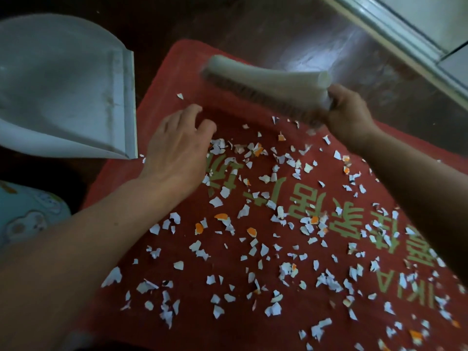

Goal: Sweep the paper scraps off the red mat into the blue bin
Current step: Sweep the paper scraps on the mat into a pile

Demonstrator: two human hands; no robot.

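Paper scraps [273, 309], mostly white with a few orange ones, lay scattered over most of the red mat [184, 72], thickest across its middle and near end, with only the far strip close to bare. None looked gathered into a pile, so the task seemed to be at its very start, on the first sweeping stroke. The right hand [352, 115] gripped one end of a pale brush [266, 79], fingers curled tightly round it. The brush was tilted above the far end of the mat, its reddish-brown bristles facing the scraps and blurred. The left hand [177, 148] held nothing. Its fingers were loosely bent and slightly apart, their tips close to the bristles; whether it touched the mat could not be told. The next move probably called for setting the bristles down beyond the farthest scraps and drawing them into one heap. The free hand would then bring over the white dustpan [63, 92], which lay on the dark floor [278, 26] just off the mat's left edge, its lip toward the mat. A light blue thing with cartoon prints [27, 214] showed at the lower left; whether it was the bin could not be told. Gold-green writing ran along the mat: Latin letters that looked like "IKIA", partly cut off, then Chinese characters partly covered by scraps.
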